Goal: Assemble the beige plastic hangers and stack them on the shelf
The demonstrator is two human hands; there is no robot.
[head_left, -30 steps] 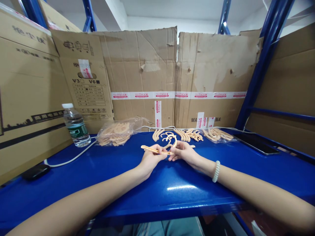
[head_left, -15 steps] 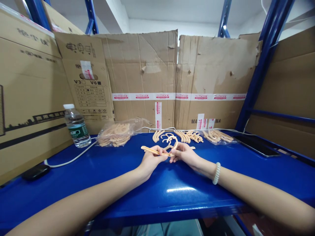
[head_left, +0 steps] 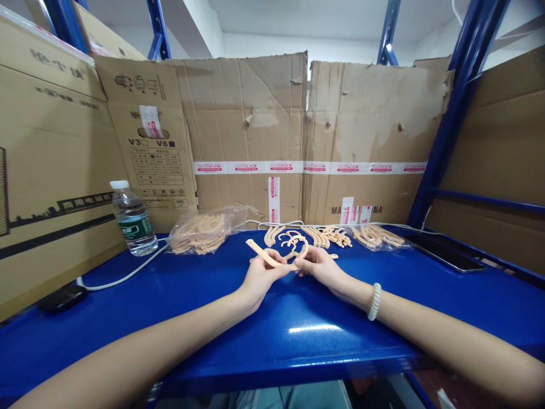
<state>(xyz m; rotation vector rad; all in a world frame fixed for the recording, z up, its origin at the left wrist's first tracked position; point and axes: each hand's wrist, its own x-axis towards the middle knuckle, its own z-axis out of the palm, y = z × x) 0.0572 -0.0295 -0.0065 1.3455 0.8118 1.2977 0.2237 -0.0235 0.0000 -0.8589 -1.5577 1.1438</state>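
Above the blue table, my left hand [head_left: 259, 278] is closed around a beige, slightly curved hanger arm [head_left: 258, 250], its free end pointing up and left. My right hand [head_left: 323, 268] pinches a beige hanger hook [head_left: 305, 245] whose curve rises over the fingertips. Both pieces meet between the two hands; the fingers hide the joint, so I cannot tell whether they are connected. Just behind the hands lie several loose hooks [head_left: 286, 237], partly covered by the held hook. Rows of loose hanger arms [head_left: 315, 236] rest a little farther back.
A plastic bag of beige parts [head_left: 200, 232] lies left of the hands, near a water bottle [head_left: 134, 221] and a black mouse [head_left: 63, 299]. To the right are another bag of parts [head_left: 378, 236] and a dark tablet-like device [head_left: 445, 253]. Cardboard sheets [head_left: 247, 136] wall the back.
The hanger arm has rolled and tilted in my left hand: its free end is higher and its broad face shows. My right hand has barely moved.
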